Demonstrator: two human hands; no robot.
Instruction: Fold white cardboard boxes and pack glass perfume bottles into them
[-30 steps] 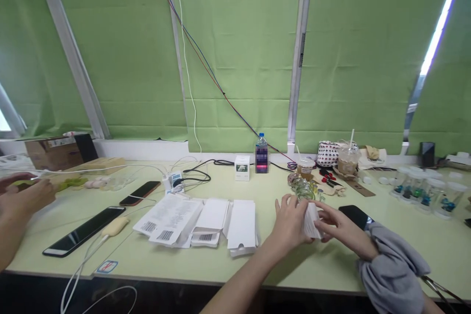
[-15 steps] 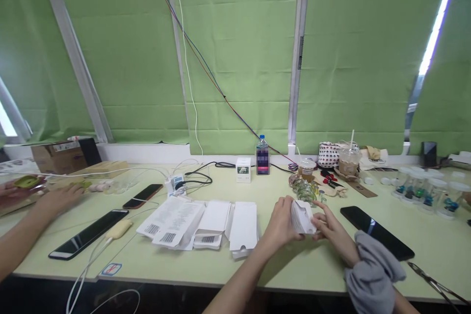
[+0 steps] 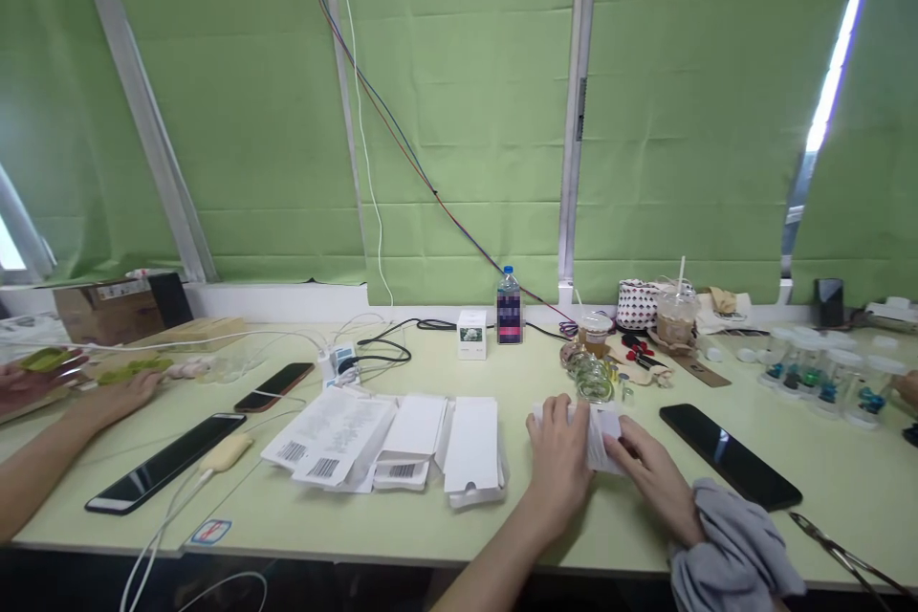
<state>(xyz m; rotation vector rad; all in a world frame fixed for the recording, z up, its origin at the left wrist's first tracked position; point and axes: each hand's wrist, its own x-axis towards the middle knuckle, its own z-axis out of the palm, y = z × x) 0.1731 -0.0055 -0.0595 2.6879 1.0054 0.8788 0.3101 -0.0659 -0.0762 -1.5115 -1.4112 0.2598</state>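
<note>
A small white box (image 3: 600, 445) is held between both hands, low over the table at right of centre. My left hand (image 3: 563, 454) lies over its left part with the fingers wrapped on it. At its right side, my right hand (image 3: 645, 464) grips the edge with thumb and fingers; a grey scrunchie is round that wrist. To the left lie flattened white cartons (image 3: 471, 445) and a pile of printed white packaging (image 3: 344, 430) with barcodes. An upright white box (image 3: 471, 335) with a flower picture stands at the back, beside a bottle (image 3: 509, 308).
Black phone (image 3: 728, 454) and scissors-like tool (image 3: 836, 545) at right; clear jars (image 3: 828, 373) farther right. Drink cups (image 3: 676, 317) and green rings (image 3: 594, 373) behind the hands. Phones, cables (image 3: 172, 507) at left. Another person's hand (image 3: 129, 392) at far left.
My left hand has moved over the box, which now sits lower and turned, more covered by the fingers. The view has shifted slightly. The other person's hand at left has moved slightly.
</note>
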